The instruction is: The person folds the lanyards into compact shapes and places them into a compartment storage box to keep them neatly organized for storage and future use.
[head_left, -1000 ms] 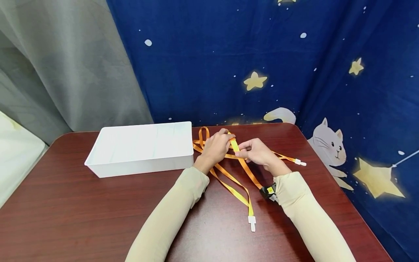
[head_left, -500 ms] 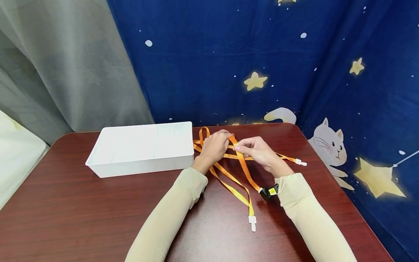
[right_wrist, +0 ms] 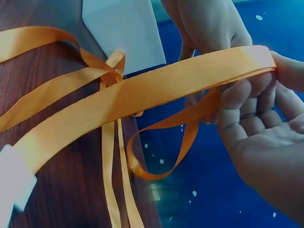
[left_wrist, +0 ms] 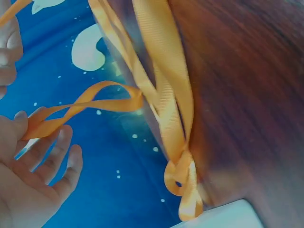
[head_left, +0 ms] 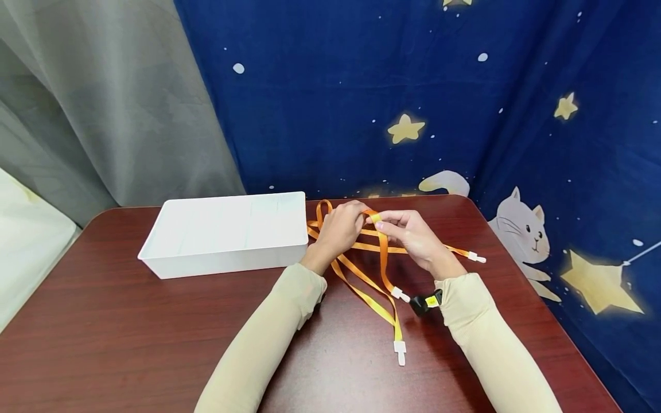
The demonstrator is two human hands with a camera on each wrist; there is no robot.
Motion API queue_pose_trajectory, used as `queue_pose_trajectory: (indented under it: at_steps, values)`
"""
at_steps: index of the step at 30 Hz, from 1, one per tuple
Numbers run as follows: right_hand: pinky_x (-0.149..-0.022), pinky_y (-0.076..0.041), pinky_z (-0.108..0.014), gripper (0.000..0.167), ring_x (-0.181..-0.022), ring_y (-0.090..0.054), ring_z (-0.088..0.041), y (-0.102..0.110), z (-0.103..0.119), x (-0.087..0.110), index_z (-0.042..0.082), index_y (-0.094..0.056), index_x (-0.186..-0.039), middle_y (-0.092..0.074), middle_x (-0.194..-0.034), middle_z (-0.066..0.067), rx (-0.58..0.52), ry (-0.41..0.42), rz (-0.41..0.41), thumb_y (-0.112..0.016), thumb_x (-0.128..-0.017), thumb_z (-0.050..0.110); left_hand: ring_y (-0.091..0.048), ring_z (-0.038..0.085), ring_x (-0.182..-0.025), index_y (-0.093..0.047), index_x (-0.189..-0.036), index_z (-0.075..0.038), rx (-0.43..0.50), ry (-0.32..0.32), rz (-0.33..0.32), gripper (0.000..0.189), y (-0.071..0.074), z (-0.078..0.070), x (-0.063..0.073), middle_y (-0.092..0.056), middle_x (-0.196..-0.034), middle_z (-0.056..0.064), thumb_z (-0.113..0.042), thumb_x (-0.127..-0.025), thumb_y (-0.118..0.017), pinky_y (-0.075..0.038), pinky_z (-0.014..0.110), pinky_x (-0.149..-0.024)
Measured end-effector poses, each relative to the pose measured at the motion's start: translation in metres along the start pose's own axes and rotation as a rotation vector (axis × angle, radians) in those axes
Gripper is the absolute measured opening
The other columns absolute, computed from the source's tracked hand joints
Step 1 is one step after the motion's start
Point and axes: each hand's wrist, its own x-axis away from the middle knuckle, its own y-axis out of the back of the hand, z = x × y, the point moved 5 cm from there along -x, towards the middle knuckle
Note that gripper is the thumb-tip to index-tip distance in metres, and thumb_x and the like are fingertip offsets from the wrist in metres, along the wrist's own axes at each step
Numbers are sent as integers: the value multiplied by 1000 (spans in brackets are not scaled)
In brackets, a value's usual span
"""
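Note:
An orange lanyard runs up from its white clip to both hands. My right hand pinches its strap between thumb and fingers, where the strap folds over, as the right wrist view shows. Close by on the left, my left hand pinches a loop of the strap under its thumb, with the other fingers spread. Two more orange lanyards lie on the table: one with its white clip toward the front, the other with its clip at the right.
A white rectangular box stands left of the hands on the dark red-brown table. Behind the table hangs a blue curtain with stars, beside a grey curtain. The lanyards' straps bunch near the box's right end.
My right hand has moved up and away from me, with the strap pinched in it. The held lanyard's white clip now shows clear of the right wrist. My left hand has barely moved.

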Motion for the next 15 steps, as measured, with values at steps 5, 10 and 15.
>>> queue_pose_trajectory:
  at_steps: [5, 10, 15]
  values:
    - [-93, -52, -30, 28, -105, -64, -18, 2, 8, 0, -7, -66, -121, -72, -112, -6, -91, 89, -21, -60, -99, 7, -65, 18, -86, -75, -109, -12, 22, -32, -31, 22, 7, -7, -1, -69, -117, 2, -12, -102, -54, -53, 32, -67]
    - [-90, -53, -28, 26, -103, -65, -16, 3, 16, 1, -4, -68, -121, -72, -112, -7, -164, 144, -57, -60, -98, 4, -65, 17, -86, -76, -108, -10, 51, -41, -47, 22, 10, -10, -1, -70, -113, 2, -18, -103, -55, -51, 30, -68]
    - [-87, -54, -28, 23, -99, -67, -17, 3, 24, 2, 3, -73, -116, -72, -109, -7, -218, 190, -74, -59, -98, 1, -57, 15, -71, -76, -102, -8, 114, -51, -54, 22, 12, -12, 1, -69, -95, 0, -21, -102, -58, -44, 27, -61]
